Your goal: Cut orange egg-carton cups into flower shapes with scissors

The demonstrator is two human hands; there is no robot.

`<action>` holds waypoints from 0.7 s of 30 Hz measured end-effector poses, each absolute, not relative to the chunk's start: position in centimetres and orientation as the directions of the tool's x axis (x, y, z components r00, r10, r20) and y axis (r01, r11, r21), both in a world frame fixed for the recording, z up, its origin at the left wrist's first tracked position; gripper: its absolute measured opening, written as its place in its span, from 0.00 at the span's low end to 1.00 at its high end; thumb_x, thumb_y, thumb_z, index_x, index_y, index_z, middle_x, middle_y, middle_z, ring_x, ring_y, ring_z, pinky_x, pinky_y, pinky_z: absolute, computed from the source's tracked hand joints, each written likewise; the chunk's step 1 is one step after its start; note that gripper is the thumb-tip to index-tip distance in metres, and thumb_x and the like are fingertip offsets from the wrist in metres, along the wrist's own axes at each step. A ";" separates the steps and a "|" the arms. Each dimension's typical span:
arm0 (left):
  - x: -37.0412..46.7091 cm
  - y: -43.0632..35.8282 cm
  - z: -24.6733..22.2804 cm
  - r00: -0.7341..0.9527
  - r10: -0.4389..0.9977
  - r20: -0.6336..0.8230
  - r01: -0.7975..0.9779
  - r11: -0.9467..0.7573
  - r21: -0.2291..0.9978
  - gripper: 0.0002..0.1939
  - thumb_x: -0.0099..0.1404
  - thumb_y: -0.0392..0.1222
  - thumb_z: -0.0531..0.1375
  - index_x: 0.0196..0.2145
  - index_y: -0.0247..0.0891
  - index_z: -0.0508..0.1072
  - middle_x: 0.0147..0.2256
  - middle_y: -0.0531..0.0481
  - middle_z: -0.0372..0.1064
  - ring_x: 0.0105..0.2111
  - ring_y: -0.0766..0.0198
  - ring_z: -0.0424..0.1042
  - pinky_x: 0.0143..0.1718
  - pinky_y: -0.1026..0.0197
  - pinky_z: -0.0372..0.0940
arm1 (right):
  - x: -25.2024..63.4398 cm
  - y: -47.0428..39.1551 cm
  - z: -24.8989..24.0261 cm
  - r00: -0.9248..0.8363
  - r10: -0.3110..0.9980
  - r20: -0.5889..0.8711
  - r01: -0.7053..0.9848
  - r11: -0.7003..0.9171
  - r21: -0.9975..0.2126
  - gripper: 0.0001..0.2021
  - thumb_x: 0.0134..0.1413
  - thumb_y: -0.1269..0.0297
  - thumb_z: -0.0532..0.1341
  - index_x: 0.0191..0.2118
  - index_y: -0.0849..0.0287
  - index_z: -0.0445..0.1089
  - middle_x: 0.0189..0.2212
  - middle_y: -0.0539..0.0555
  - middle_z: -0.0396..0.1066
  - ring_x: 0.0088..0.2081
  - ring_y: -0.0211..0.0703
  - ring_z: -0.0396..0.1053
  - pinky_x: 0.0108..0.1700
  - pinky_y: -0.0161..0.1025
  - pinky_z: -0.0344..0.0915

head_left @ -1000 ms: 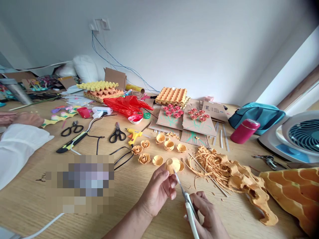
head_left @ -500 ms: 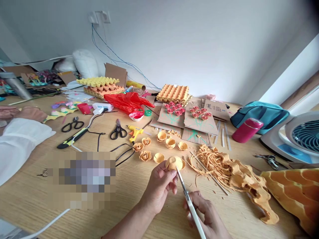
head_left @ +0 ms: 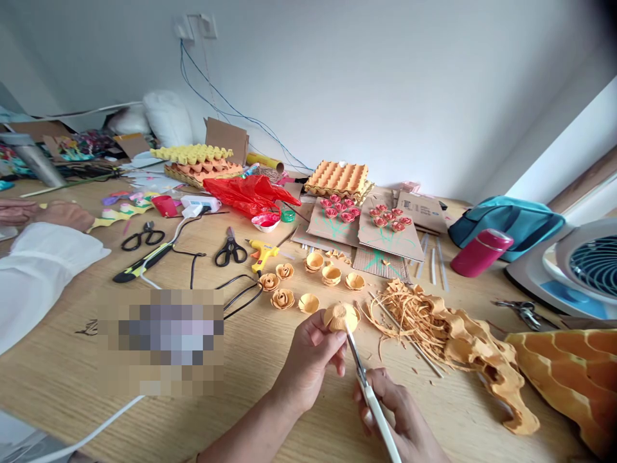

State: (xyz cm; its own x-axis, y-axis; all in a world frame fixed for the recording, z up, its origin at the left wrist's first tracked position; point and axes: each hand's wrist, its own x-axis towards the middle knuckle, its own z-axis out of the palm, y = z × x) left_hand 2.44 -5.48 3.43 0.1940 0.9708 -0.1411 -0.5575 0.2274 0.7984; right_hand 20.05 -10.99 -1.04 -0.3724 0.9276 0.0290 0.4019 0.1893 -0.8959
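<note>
Over the table (head_left: pixel 245 392) I have the left grip (head_left: pixel 307 365) pinched onto an orange cup (head_left: pixel 340 315), base up; white-handled scissors (head_left: pixel 359 369) meet its edge, handles wrapped by my right grip (head_left: pixel 398 406); orange shreds (head_left: pixel 413 315) lie farther right.

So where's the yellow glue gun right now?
In the head view, the yellow glue gun lies slightly left of centre, just right of a pair of black-handled scissors and beyond the nearest orange rose.

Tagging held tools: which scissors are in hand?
The white scissors, held in the right hand, blades at the cup in the left hand; the two black pairs lie on the table.
</note>
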 end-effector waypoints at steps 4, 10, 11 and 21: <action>2.4 -5.6 3.4 0.206 0.969 -0.138 -0.561 0.233 0.794 0.16 0.50 0.45 0.71 0.28 0.36 0.69 0.23 0.55 0.63 0.22 0.72 0.59 0.17 0.71 0.60 | 20.0 -10.9 -0.9 -0.376 0.927 0.017 0.403 0.180 -0.897 0.24 0.62 0.40 0.52 0.31 0.57 0.65 0.29 0.55 0.68 0.36 0.48 0.64 0.38 0.42 0.63; 2.5 -5.7 3.6 0.206 0.970 -0.129 -0.557 0.225 0.800 0.16 0.49 0.45 0.71 0.27 0.36 0.68 0.23 0.56 0.61 0.22 0.72 0.58 0.16 0.71 0.59 | 19.9 -10.8 -0.6 -0.380 0.925 0.022 0.421 0.194 -0.886 0.22 0.63 0.43 0.53 0.30 0.57 0.66 0.28 0.54 0.68 0.35 0.47 0.64 0.39 0.42 0.63; 2.5 -5.7 3.6 0.206 0.970 -0.129 -0.557 0.225 0.800 0.16 0.49 0.45 0.71 0.27 0.36 0.68 0.23 0.56 0.61 0.22 0.72 0.58 0.16 0.71 0.59 | 19.9 -10.8 -0.6 -0.379 0.925 0.025 0.422 0.197 -0.885 0.22 0.63 0.43 0.53 0.30 0.57 0.66 0.28 0.54 0.68 0.34 0.47 0.64 0.39 0.42 0.63; 2.4 -5.5 3.4 0.224 0.964 -0.142 -0.555 0.246 0.794 0.16 0.50 0.46 0.71 0.28 0.36 0.69 0.23 0.55 0.62 0.22 0.72 0.58 0.17 0.71 0.59 | 20.1 -10.9 -0.7 -0.387 0.920 0.062 0.415 0.233 -0.879 0.23 0.65 0.43 0.51 0.30 0.57 0.66 0.28 0.54 0.67 0.34 0.46 0.64 0.37 0.40 0.63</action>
